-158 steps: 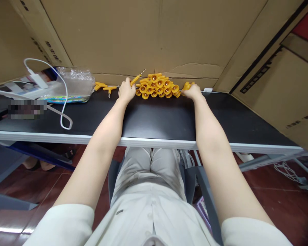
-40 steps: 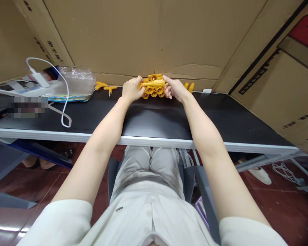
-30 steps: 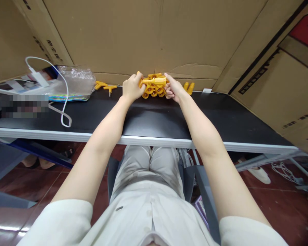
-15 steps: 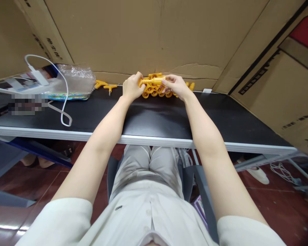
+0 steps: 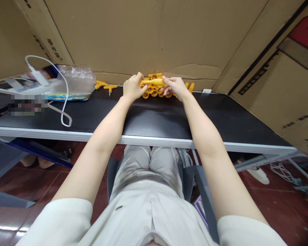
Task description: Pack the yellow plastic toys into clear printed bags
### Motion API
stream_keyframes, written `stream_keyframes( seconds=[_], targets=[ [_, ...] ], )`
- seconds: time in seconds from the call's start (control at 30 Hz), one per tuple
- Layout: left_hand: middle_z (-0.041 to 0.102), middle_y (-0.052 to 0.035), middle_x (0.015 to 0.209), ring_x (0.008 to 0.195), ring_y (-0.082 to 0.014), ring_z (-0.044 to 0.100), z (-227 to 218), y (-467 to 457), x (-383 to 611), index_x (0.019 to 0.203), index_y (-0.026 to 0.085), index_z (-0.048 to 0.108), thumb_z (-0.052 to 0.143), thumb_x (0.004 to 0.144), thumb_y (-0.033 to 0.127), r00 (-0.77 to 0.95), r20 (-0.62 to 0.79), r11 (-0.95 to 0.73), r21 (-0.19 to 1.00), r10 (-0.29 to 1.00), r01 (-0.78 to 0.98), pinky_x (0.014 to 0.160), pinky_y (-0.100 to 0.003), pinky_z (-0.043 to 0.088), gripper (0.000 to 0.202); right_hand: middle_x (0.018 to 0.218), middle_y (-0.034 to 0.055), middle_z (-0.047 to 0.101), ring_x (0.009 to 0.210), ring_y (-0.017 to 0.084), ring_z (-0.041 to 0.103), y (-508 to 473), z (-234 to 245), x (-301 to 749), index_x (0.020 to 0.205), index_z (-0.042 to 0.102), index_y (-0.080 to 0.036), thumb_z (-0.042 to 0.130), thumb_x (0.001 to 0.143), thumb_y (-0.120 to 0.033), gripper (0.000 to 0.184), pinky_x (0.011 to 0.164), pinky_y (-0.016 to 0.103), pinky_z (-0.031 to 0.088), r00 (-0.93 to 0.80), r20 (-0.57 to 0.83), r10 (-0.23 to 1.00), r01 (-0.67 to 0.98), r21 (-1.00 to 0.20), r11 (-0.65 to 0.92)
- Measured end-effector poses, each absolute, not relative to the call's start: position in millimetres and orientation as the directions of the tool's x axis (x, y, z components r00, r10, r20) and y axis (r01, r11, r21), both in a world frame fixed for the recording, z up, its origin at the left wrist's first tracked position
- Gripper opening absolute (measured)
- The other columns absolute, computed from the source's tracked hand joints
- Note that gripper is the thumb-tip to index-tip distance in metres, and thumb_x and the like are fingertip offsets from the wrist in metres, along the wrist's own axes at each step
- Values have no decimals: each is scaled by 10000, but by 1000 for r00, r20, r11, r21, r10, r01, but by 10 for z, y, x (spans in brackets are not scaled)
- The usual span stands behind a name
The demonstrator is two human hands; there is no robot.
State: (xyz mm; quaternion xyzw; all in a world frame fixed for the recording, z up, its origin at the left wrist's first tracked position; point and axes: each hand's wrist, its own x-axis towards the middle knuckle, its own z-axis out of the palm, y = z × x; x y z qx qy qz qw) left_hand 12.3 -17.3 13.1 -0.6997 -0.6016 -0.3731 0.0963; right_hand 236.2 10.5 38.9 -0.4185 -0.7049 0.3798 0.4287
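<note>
My left hand point(image 5: 134, 87) is closed around the handle end of a yellow corkscrew point(image 5: 146, 82), held sideways above the table. At the other end of it, my right hand point(image 5: 176, 87) pinches a yellow plastic sleeve point(image 5: 157, 81) between thumb and fingers. Sleeve and corkscrew are in line and appear joined; the metal spiral is out of sight. Just behind and below my hands lies a stacked pile of yellow hollow sleeves point(image 5: 154, 93), their round openings facing me. Left of my left hand lie a few yellow T-handled corkscrews point(image 5: 110, 88) with metal spirals showing.
A clear plastic bag point(image 5: 77, 80) lies on the left of the black table point(image 5: 159, 119), beside a white charger with cable point(image 5: 41, 78). Cardboard panels point(image 5: 133, 37) stand behind and at the right. A small white piece point(image 5: 206, 91) rests at the back right.
My right hand has shifted very slightly on the sleeve, and my left hand has turned a little. Both keep their hold; the pile and loose corkscrews have not moved.
</note>
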Motion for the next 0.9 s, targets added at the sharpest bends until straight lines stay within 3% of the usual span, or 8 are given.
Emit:
stream_keyframes(
  seconds=[0.37, 0.57, 0.77, 0.9],
  targets=[
    [745, -110, 1181, 1187, -354, 688, 126, -166, 125, 1364, 306, 675, 606, 909, 381, -1, 633, -248, 306, 774, 919, 1050, -453, 528, 465, 739, 66, 737, 592, 173, 687, 33, 424, 2312, 912, 673, -206, 717, 874, -812, 609, 567, 296, 576, -245, 241, 939, 273, -912, 306],
    [734, -106, 1191, 1223, -368, 667, 124, -142, 127, 1390, 320, 670, 624, 892, 358, -20, 601, -225, 329, 799, 917, 1062, -458, 516, 501, 741, 38, 712, 586, 159, 677, 69, 379, 2339, 942, 654, -221, 720, 853, -836, 624, 552, 270, 535, -299, 206, 932, 252, -925, 286],
    [732, -118, 1215, 1223, -367, 672, 150, -180, 149, 1359, 293, 690, 625, 896, 352, -51, 567, -181, 346, 822, 921, 1073, -463, 509, 472, 898, 6, 733, 697, 142, 719, 45, 384, 2386, 1136, 650, -242, 869, 866, -564, 474, 574, 219, 510, -333, 259, 907, 182, -926, 331],
    [747, -109, 1202, 1215, -359, 677, 155, -195, 155, 1333, 296, 698, 631, 896, 362, -46, 582, -199, 350, 812, 915, 1070, -460, 519, 447, 954, 13, 738, 770, 151, 730, 57, 376, 2405, 1151, 643, -250, 927, 815, -448, 482, 637, 236, 558, -338, 279, 899, 163, -923, 348]
  ],
)
